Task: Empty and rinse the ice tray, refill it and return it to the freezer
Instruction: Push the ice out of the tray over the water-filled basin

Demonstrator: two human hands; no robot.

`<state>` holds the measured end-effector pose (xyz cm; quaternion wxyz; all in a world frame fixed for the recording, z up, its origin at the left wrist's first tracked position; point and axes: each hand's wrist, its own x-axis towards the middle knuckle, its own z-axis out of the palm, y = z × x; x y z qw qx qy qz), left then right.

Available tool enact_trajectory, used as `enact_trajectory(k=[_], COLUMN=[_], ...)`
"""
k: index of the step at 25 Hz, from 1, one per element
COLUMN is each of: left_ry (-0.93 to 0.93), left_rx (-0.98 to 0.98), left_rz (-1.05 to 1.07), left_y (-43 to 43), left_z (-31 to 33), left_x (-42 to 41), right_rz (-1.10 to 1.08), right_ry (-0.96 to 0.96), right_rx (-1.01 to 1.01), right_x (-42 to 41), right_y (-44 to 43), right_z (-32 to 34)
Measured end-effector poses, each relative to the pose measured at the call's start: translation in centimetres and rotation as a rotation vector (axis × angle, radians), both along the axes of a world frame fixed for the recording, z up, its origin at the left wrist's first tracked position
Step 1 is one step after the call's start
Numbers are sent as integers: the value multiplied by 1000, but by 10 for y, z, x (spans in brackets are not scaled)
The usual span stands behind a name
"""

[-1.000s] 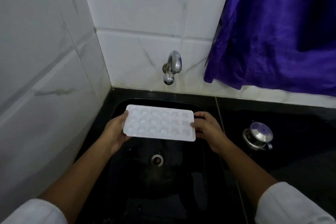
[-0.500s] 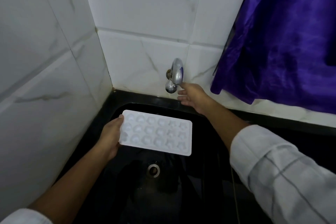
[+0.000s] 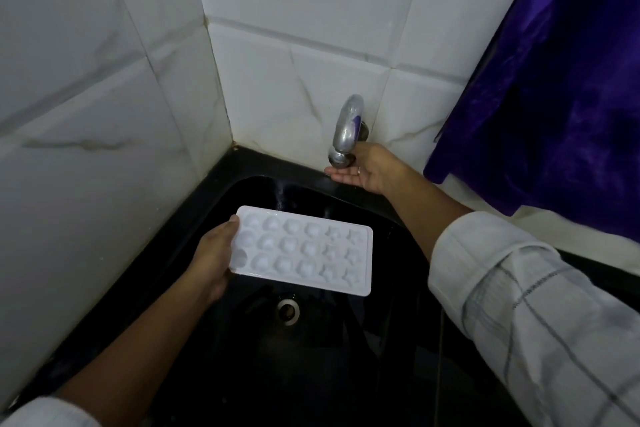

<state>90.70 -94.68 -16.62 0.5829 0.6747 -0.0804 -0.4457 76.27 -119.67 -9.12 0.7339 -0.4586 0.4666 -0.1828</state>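
Left hand point(image 3: 214, 256) grips the short end of the ice tray point(image 3: 304, 250), thumb over the rim, fingers under it and out of sight. Right hand point(image 3: 367, 166) is palm up under the tap point(image 3: 348, 128) spout, fingers nearly straight and holding nothing visible. Its thumb is hidden behind the tap, so contact is unclear.

Tray: white plastic, rectangular, three rows of six moulds, with rounded shapes near the left hand and star shapes at the far end. Roughly level, held in the air over the black sink point(image 3: 242, 357), just above the drain point(image 3: 288, 311), below and left of the right hand. Can't tell whether the moulds hold ice or water.

Purple cloth point(image 3: 554, 80) hangs beyond the right hand, cut off by the frame. Checked sleeve point(image 3: 519, 305) covers the right forearm.
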Motion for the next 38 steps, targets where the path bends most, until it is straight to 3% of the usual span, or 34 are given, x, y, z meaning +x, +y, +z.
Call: enact_trajectory(k=[18, 22, 24, 26, 32, 38], left_ry=[96, 119, 121, 127, 130, 81], left_rx=[17, 20, 22, 41, 30, -56], left_rz=[112, 146, 151, 114, -151, -431], left_y=[-4, -11, -15, -19, -43, -71], left_z=[-11, -15, -20, -23, -10, 1], left_x=[-18, -17, -17, -20, -38, -26], right_rz=[64, -49, -76, -123, -365, -620], right_ry=[86, 283, 312, 235, 205, 180], right_rx=[-133, -201, -89, 9, -168, 125], right_x=[-14, -60, -87, -106, -139, -147], right_y=[6, 38, 65, 91, 92, 81], right_z=[-6, -44, -71, -88, -87, -110])
